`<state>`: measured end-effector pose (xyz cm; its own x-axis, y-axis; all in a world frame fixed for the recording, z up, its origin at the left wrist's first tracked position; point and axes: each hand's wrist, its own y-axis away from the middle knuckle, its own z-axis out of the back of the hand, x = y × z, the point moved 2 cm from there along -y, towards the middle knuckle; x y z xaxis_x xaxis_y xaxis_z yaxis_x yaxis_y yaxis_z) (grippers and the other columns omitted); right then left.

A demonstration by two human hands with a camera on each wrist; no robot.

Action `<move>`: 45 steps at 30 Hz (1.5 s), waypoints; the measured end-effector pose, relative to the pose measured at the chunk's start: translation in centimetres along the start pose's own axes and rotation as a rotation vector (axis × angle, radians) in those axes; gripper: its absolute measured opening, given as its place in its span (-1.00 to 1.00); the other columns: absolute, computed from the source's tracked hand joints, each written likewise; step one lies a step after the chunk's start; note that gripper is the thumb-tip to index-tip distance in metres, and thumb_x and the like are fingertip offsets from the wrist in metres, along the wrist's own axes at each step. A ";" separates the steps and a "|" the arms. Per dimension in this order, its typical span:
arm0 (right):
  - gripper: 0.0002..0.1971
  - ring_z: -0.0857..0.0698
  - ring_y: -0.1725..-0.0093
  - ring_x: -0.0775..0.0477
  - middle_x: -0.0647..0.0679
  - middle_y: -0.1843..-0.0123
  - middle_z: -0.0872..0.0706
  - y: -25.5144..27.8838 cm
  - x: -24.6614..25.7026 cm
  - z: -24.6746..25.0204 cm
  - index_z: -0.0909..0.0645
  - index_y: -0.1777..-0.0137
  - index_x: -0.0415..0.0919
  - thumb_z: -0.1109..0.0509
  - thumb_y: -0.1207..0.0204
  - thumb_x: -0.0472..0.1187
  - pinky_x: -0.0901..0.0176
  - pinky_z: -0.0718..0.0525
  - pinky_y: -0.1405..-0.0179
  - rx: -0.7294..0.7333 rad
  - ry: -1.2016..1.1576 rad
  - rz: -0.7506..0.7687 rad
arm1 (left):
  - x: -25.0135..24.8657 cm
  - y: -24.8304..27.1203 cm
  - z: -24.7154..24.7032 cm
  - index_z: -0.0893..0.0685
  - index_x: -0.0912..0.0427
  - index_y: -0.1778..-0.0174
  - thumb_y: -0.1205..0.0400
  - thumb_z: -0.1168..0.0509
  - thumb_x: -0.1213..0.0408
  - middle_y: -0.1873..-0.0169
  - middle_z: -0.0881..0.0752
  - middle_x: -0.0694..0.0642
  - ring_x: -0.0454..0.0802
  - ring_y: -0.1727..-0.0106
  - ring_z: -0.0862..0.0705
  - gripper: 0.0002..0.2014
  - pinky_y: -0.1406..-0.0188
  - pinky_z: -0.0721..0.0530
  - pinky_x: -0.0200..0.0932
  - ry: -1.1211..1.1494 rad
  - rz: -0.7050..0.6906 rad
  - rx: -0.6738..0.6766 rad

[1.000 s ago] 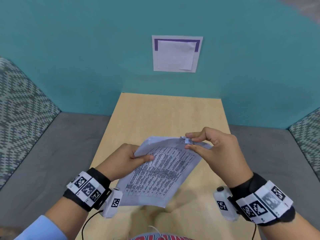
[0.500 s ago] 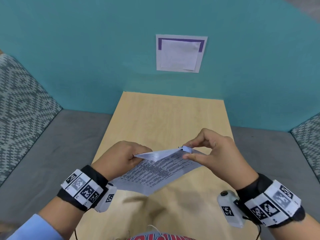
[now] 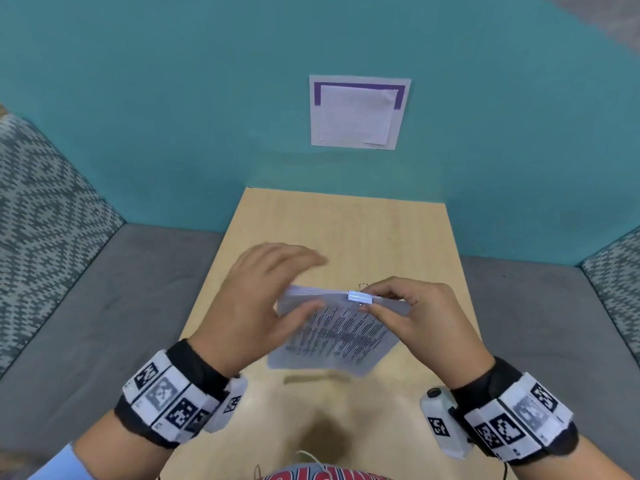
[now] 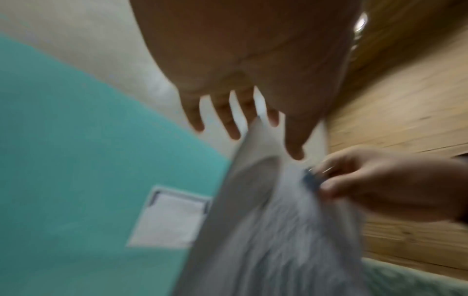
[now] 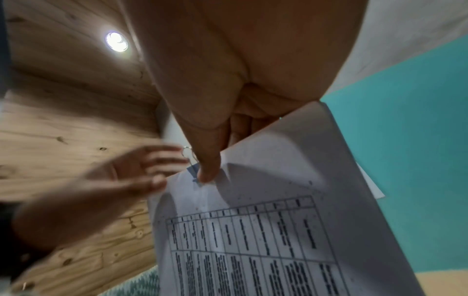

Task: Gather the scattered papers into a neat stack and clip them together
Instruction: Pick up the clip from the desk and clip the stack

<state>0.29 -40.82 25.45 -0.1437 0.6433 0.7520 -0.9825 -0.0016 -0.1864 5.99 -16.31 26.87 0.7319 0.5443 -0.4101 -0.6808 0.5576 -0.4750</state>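
Note:
A stack of printed papers [image 3: 339, 337] is held in the air above the wooden table [image 3: 346, 230]. A small pale binder clip [image 3: 358, 297] sits on the stack's top edge. My right hand [image 3: 370, 298] pinches the clip between thumb and forefinger. My left hand [image 3: 277, 282] is blurred, its fingers straight and spread at the stack's left corner, with the thumb near the sheet. The left wrist view shows the left hand [image 4: 283, 138] spread beside the papers [image 4: 278, 230] and the clip [image 4: 310, 180]. In the right wrist view my thumb presses the clip [image 5: 193, 170] onto the papers [image 5: 253, 230].
The narrow table runs up to a teal wall carrying a white notice [image 3: 360, 112]. Grey seating [image 3: 104, 306] with patterned cushions [image 3: 45, 209] flanks the table on both sides. Nothing else lies on the tabletop in view.
My left hand has let go of the stack's left edge and opened. The stack has tipped so that its clipped edge is on top, held by my right hand.

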 end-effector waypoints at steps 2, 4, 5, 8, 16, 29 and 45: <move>-0.90 -0.84 0.11 0.29 0.28 0.18 -0.90 0.0 -0.1 -0.2 -0.89 0.08 0.02 -0.69 -0.46 -0.19 0.34 -0.71 0.08 -0.025 0.034 0.032 | -2.4 -1.3 -0.6 -0.83 -0.09 -0.33 -0.65 -0.56 0.02 -0.29 -0.84 -0.15 -0.01 -0.34 -0.77 -0.67 -0.58 -0.49 0.31 -0.142 -0.186 -0.003; -0.90 -0.82 0.16 0.29 0.24 0.21 -0.89 0.0 0.0 -0.2 -0.88 0.11 0.00 -0.70 -0.45 -0.22 0.48 -0.64 0.17 -0.052 0.061 0.057 | -3.3 -2.0 -1.8 -0.84 -0.14 -0.32 -0.65 -0.52 0.00 -0.23 -0.86 -0.23 -0.03 -0.29 -0.80 -0.69 -0.62 -0.44 0.41 -0.219 -0.231 0.070; -0.90 -0.82 0.19 0.27 0.23 0.22 -0.89 -0.1 0.2 -0.1 -0.87 0.11 -0.01 -0.70 -0.45 -0.22 0.52 -0.61 0.20 -0.061 0.067 0.066 | -3.2 -2.2 -2.3 -0.83 -0.15 -0.33 -0.66 -0.51 0.00 -0.20 -0.87 -0.25 -0.04 -0.25 -0.81 -0.69 -0.64 -0.41 0.43 -0.228 -0.224 0.091; -0.93 -0.80 0.23 0.23 0.23 0.22 -0.88 0.0 0.4 0.2 -0.88 0.10 0.02 -0.69 -0.47 -0.16 0.43 -0.63 0.21 -0.092 0.101 0.121 | -2.6 -2.8 -2.5 -0.81 -0.18 -0.39 -0.69 -0.44 0.05 -0.14 -0.88 -0.29 -0.08 -0.15 -0.83 -0.67 -0.67 -0.37 0.45 -0.245 -0.178 0.107; -0.93 -0.84 0.12 0.09 0.23 0.11 -0.89 0.7 0.2 0.4 -0.87 0.02 -0.01 -0.65 -0.53 -0.14 0.16 -0.72 0.08 -0.125 0.267 0.225 | -2.6 -3.7 -3.3 -0.80 -0.27 -0.28 -0.74 -0.05 -0.09 -0.07 -0.89 -0.29 -0.14 -0.25 -0.79 -0.59 -0.73 -0.14 0.57 -0.342 -0.036 0.429; -0.62 -0.78 0.14 0.09 0.17 0.16 -0.86 -0.4 0.2 -0.4 -0.80 0.04 0.10 -0.25 -0.52 0.28 0.03 -0.72 0.15 0.111 0.321 0.048 | -1.3 -4.0 -2.6 -0.75 0.14 0.17 -0.67 -0.14 -0.48 0.44 -0.59 0.10 0.03 0.38 -0.49 -0.31 0.32 -0.43 -0.02 0.180 0.359 0.741; -0.83 -0.80 0.08 0.19 0.26 0.15 -0.87 -0.8 1.6 2.6 -0.82 0.04 0.13 -0.52 -0.55 0.16 -0.01 -0.77 0.04 0.124 0.205 -0.022 | 2.6 -1.5 -0.5 -0.86 0.05 0.15 -0.54 -0.65 0.01 0.23 -0.88 0.06 -0.19 0.21 -0.76 -0.79 0.15 -0.69 -0.10 0.372 0.433 0.347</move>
<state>0.50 -41.77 28.41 -0.1072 0.7860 0.6089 -0.9940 -0.0717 -0.0826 8.89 -16.07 26.11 0.3097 0.5467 -0.7780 -0.8400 0.5407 0.0456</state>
